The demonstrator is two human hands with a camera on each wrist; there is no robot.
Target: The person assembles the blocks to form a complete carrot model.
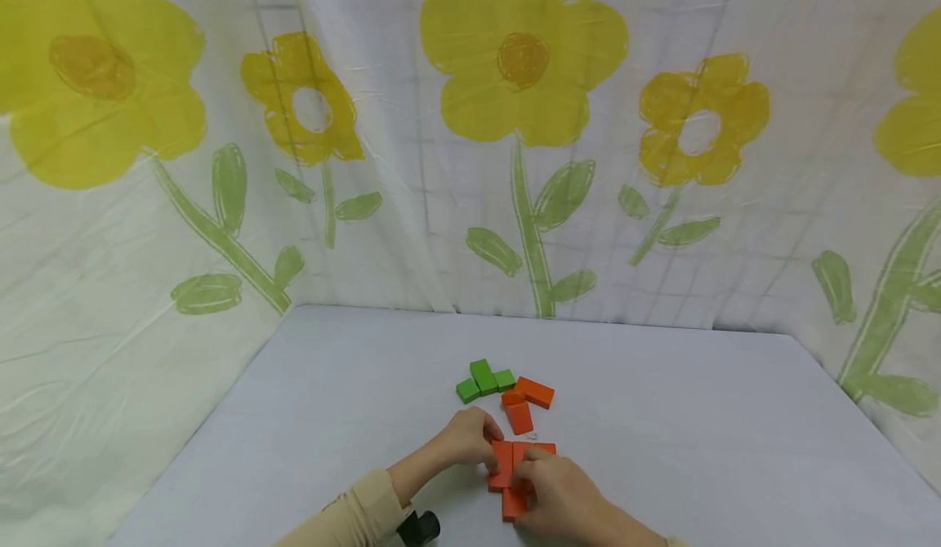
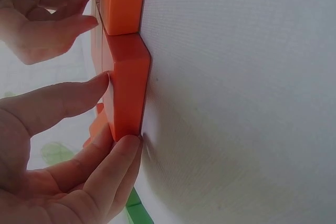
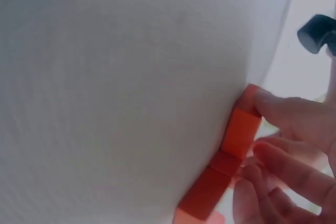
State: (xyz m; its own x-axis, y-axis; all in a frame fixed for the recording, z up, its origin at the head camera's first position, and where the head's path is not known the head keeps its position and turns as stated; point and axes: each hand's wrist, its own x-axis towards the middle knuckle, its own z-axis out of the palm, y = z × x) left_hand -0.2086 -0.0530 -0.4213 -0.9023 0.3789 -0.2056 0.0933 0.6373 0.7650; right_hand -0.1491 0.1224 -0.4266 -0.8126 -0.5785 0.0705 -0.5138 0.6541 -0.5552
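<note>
**Left hand [image 1: 465,439] and right hand [image 1: 564,491] on a cluster of red blocks [image 1: 501,459]**

The left fingers [image 2: 113,166] pinch the left block [image 2: 131,87], thumb at its upper edge, fingertips against its end. The right thumb and fingers, partly hidden, seem to pinch the near block [image 3: 241,132], which touches the cluster. Just beyond lie loose orange blocks [image 1: 534,393], then green blocks [image 1: 483,378]. All rest on a pale worktop [image 1: 662,433]. Behind hangs a white curtain [image 1: 397,82] with yellow flowers [image 1: 478,37].
</note>
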